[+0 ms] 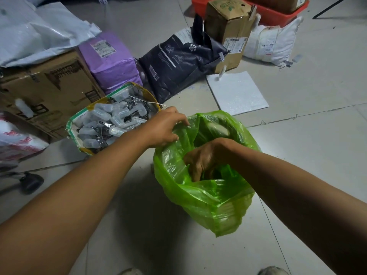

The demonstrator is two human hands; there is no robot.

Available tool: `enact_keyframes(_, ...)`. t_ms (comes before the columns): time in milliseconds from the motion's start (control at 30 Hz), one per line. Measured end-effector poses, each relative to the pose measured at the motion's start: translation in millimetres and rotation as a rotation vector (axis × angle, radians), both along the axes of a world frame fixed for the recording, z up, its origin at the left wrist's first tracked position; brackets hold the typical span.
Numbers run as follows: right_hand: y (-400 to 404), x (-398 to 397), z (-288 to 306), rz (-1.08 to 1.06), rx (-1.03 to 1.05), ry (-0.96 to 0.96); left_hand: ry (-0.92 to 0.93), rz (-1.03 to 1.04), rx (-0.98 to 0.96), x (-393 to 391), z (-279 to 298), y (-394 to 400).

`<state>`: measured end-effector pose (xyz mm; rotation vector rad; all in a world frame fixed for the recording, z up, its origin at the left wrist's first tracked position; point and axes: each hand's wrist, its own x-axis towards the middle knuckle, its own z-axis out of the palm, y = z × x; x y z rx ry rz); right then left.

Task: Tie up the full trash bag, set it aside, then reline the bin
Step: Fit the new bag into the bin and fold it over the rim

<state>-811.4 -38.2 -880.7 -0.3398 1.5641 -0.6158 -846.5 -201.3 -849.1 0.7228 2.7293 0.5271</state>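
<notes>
Green bag (208, 197): left hand (164, 130) pinches its rim, right hand (204, 157) reaches inside, fingers curled.

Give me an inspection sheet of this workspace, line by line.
Surface: pale tiled floor, seams visible.
Job's things: translucent green plastic trash bag, mouth open, not tied; bin hidden beneath it.
Clutter: taped carton of small white plastic containers; brown cardboard box; purple wrapped parcel; black paw-print pouch; white foam sheet.
Hands: left hand grips the bag's rim; right hand reaches inside, fingers curled.
Cables: nothing seen.
Surroundings: red plastic crate, white sack.
</notes>
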Motion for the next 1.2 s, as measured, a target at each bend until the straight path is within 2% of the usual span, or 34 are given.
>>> enact_keyframes(67, -1.0, 0.9, 3.0, -0.011, -0.002, 0.119, -0.007, 0.009, 0.029, 0.3, -1.8, -1.5)
enact_keyframes(267, 0.7, -7.3, -10.2, 0.010, 0.026, 0.796, 0.003, 0.020, 0.048, -0.2, -3.2, -3.8)
enact_keyframes(333, 2.6, -9.6, -18.2, -0.004, 0.037, 0.942, 0.010, 0.014, 0.062, 0.4, -3.6, -4.9)
enact_keyframes(400, 4.6, -11.9, -26.8, -0.077, 0.067, 1.026, 0.005, 0.011, 0.064, 0.9, -3.0, -5.8)
enact_keyframes(467, 7.6, -14.1, -29.7, -0.112, 0.101, 1.029, -0.011, 0.001, 0.050, 1.7, -1.8, -5.5)
enact_keyframes(600, 16.4, -15.7, -20.9, -0.028, 0.108, 0.999, -0.075, -0.066, -0.036, 6.6, -0.5, -3.0)
enact_keyframes(767, 27.0, -15.6, -13.8, -0.020, 0.169, 1.284, -0.085, -0.088, -0.061, 5.8, -2.7, -5.7)
enact_keyframes(867, 27.7, -13.4, -10.8, 0.069, 0.208, 1.371, -0.093, -0.086, -0.066, 4.7, -3.0, -6.8)
enact_keyframes(933, 27.9, -15.1, -13.4, 0.073, 0.232, 1.383, -0.106, -0.096, -0.072, 4.4, -3.9, -6.8)
enact_keyframes(1000, 28.3, -18.4, -15.6, 0.061, 0.269, 1.286, -0.115, -0.104, -0.081, 3.8, -4.4, -7.7)
enact_keyframes(1200, 24.6, -10.7, 5.3, -0.190, 0.079, 0.699, -0.150, -0.124, -0.120, 4.9, -3.9, -11.6)
